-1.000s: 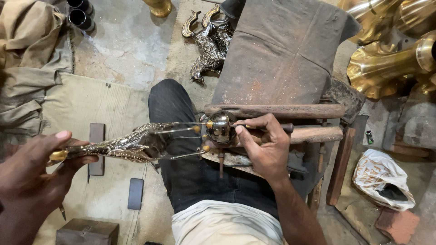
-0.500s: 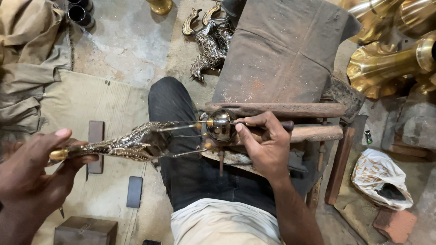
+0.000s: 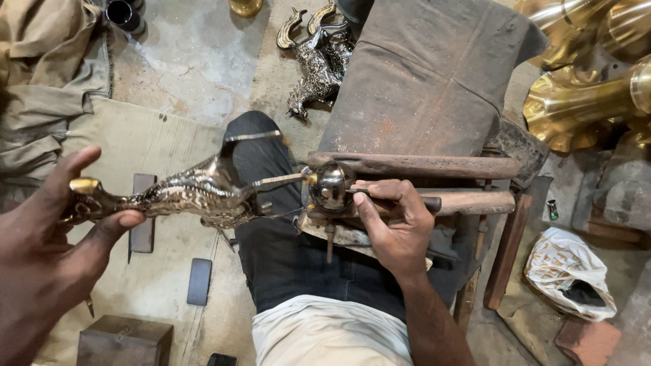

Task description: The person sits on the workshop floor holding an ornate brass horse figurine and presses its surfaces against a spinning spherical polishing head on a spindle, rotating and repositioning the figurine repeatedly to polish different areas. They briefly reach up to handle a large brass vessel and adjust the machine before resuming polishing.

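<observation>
- Head view, hidden parts: the left hand (image 3: 51,251) is cut off by the left and bottom edges of the frame, so only its thumb, part of the palm and some fingers show. The wrist of the right hand (image 3: 393,227) runs down out of the bottom edge.
- The ornate metal figure (image 3: 183,196) has its narrow brass-tipped end partly covered by the left fingers; how far it reaches into the palm cannot be made out.
- A shiny metal ball (image 3: 331,185) sits at the figure's other end, joined to it by thin rods. Whether ball and rods are fixed or only resting together is hard to tell.
- The dark-handled tool (image 3: 407,200) is mostly hidden under the right fingers; only its handle end and a thin tip show.
- Left hand: thumb under and fingers over the figure's narrow end, closed around it, index finger raised. The figure stretches from there rightward across the dark trouser leg (image 3: 285,251).
- Right hand: fingers pinched narrowly around the tool, its tip touching the ball's right side; the ball lies just left of the fingertips.
- The ball rests at the near left end of a worn wooden bench (image 3: 420,166), whose far part is draped with a dark cloth (image 3: 427,74).
- On the floor at the top lies another ornate metal piece (image 3: 319,61); brass vessels (image 3: 583,102) crowd the top right corner, cut off by the frame.
</observation>
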Demonstrator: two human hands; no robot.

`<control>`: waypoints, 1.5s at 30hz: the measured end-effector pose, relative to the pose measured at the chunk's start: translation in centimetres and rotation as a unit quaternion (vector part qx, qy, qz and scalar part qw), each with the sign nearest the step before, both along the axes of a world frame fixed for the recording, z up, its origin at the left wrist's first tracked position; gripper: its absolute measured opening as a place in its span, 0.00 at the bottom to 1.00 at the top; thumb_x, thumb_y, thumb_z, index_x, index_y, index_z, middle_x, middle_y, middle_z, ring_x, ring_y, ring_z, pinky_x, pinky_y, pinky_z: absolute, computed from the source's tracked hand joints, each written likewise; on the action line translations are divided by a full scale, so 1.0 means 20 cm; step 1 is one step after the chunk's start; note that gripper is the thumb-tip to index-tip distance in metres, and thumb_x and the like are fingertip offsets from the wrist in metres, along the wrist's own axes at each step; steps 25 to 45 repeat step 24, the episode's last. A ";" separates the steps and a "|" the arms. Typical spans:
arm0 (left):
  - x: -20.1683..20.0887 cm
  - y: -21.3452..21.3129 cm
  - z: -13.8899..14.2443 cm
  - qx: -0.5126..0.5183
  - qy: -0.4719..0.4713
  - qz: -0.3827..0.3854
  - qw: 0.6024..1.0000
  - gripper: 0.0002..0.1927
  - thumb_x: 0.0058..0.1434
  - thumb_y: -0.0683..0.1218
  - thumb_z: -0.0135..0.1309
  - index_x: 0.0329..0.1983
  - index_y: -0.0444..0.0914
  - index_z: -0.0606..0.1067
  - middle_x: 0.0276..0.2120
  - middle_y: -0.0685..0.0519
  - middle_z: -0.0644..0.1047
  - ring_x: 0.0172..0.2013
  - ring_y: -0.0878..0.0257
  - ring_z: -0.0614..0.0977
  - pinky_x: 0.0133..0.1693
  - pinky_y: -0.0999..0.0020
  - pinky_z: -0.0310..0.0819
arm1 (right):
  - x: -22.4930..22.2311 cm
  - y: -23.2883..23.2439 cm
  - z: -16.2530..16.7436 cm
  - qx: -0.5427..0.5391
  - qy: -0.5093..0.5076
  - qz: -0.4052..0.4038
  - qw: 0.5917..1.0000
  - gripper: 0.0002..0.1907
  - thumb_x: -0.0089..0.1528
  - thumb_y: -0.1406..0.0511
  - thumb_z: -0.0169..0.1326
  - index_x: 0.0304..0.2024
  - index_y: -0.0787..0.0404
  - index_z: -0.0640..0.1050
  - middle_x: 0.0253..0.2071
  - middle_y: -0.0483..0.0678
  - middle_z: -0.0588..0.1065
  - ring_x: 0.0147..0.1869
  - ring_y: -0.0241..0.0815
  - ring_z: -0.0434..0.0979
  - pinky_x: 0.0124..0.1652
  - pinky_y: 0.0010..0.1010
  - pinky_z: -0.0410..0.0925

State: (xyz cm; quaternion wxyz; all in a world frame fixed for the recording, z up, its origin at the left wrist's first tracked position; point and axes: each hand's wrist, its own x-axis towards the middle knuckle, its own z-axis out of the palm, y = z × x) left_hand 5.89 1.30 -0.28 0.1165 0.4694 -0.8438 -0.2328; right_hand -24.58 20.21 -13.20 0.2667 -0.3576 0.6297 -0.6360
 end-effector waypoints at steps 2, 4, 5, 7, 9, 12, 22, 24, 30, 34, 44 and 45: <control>-0.02 0.01 0.02 0.004 -0.012 0.017 1.000 0.42 0.57 0.41 0.65 0.75 0.34 0.64 0.34 0.44 0.79 0.38 0.58 0.84 0.44 0.64 0.81 | 0.01 0.00 -0.01 -0.013 0.012 0.002 1.000 0.07 0.66 0.76 0.59 0.44 0.67 0.74 0.47 0.54 0.79 0.52 0.36 0.81 0.48 0.24 0.77; -0.04 0.00 0.03 0.026 -0.038 0.037 0.998 0.43 0.58 0.42 0.65 0.76 0.35 0.63 0.32 0.44 0.79 0.38 0.57 0.84 0.44 0.64 0.81 | 0.01 0.01 -0.01 -0.021 0.009 0.004 1.000 0.07 0.66 0.77 0.59 0.44 0.67 0.73 0.48 0.55 0.79 0.53 0.37 0.81 0.49 0.25 0.76; -0.05 0.00 0.04 0.044 -0.035 0.043 0.997 0.43 0.59 0.43 0.64 0.78 0.35 0.62 0.32 0.44 0.80 0.37 0.58 0.85 0.44 0.65 0.81 | 0.02 0.01 -0.02 -0.022 0.000 0.005 1.000 0.08 0.66 0.77 0.58 0.44 0.67 0.73 0.49 0.55 0.78 0.53 0.37 0.80 0.48 0.24 0.76; -0.05 0.00 0.04 0.079 -0.030 0.056 0.995 0.45 0.62 0.45 0.63 0.82 0.35 0.60 0.30 0.45 0.80 0.37 0.60 0.86 0.44 0.66 0.81 | 0.02 0.02 -0.03 -0.026 -0.007 0.006 1.000 0.08 0.66 0.77 0.58 0.44 0.67 0.73 0.50 0.56 0.78 0.52 0.36 0.80 0.48 0.24 0.76; -0.05 -0.01 0.03 0.103 -0.028 0.082 0.991 0.45 0.63 0.44 0.63 0.83 0.35 0.60 0.31 0.44 0.79 0.35 0.59 0.86 0.40 0.65 0.81 | 0.02 0.02 -0.04 -0.034 -0.002 0.007 0.999 0.08 0.66 0.78 0.58 0.45 0.68 0.72 0.50 0.56 0.78 0.52 0.37 0.80 0.47 0.24 0.76; -0.05 -0.03 0.00 0.135 0.028 0.101 0.985 0.44 0.63 0.44 0.62 0.83 0.37 0.60 0.33 0.43 0.80 0.33 0.58 0.85 0.34 0.66 0.80 | 0.03 0.03 -0.06 -0.031 -0.003 0.002 1.000 0.08 0.66 0.78 0.58 0.45 0.67 0.73 0.50 0.57 0.78 0.50 0.36 0.80 0.45 0.23 0.75; -0.07 -0.06 0.03 0.180 -0.109 0.116 0.971 0.32 0.67 0.49 0.63 0.74 0.55 0.69 0.35 0.46 0.82 0.32 0.57 0.87 0.30 0.60 0.80 | 0.03 0.02 -0.08 -0.050 0.007 0.004 0.999 0.10 0.66 0.78 0.58 0.46 0.65 0.72 0.49 0.58 0.78 0.55 0.43 0.81 0.49 0.27 0.76; -0.08 -0.06 0.07 0.093 -0.152 0.007 0.984 0.46 0.53 0.55 0.70 0.74 0.59 0.62 0.37 0.46 0.81 0.33 0.57 0.85 0.33 0.63 0.82 | 0.02 0.02 -0.08 -0.052 -0.005 0.005 0.999 0.10 0.66 0.78 0.58 0.46 0.65 0.72 0.48 0.58 0.78 0.56 0.44 0.82 0.52 0.29 0.77; -0.08 -0.06 0.07 0.093 -0.152 0.007 0.984 0.46 0.53 0.55 0.70 0.74 0.59 0.62 0.37 0.46 0.81 0.33 0.57 0.85 0.33 0.63 0.82 | 0.02 0.02 -0.08 -0.052 -0.005 0.005 0.999 0.10 0.66 0.78 0.58 0.46 0.65 0.72 0.48 0.58 0.78 0.56 0.44 0.82 0.52 0.29 0.77; -0.08 -0.06 0.07 0.093 -0.152 0.007 0.984 0.46 0.53 0.55 0.70 0.74 0.59 0.62 0.37 0.46 0.81 0.33 0.57 0.85 0.33 0.63 0.82 | 0.02 0.02 -0.08 -0.052 -0.005 0.005 0.999 0.10 0.66 0.78 0.58 0.46 0.65 0.72 0.48 0.58 0.78 0.56 0.44 0.82 0.52 0.29 0.77; -0.08 -0.06 0.07 0.093 -0.152 0.007 0.984 0.46 0.53 0.55 0.70 0.74 0.59 0.62 0.37 0.46 0.81 0.33 0.57 0.85 0.33 0.63 0.82 | 0.02 0.02 -0.08 -0.052 -0.005 0.005 0.999 0.10 0.66 0.78 0.58 0.46 0.65 0.72 0.48 0.58 0.78 0.56 0.44 0.82 0.52 0.29 0.77; -0.08 -0.06 0.07 0.093 -0.152 0.007 0.984 0.46 0.53 0.55 0.70 0.74 0.59 0.62 0.37 0.46 0.81 0.33 0.57 0.85 0.33 0.63 0.82 | 0.02 0.02 -0.08 -0.052 -0.005 0.005 0.999 0.10 0.66 0.78 0.58 0.46 0.65 0.72 0.48 0.58 0.78 0.56 0.44 0.82 0.52 0.29 0.77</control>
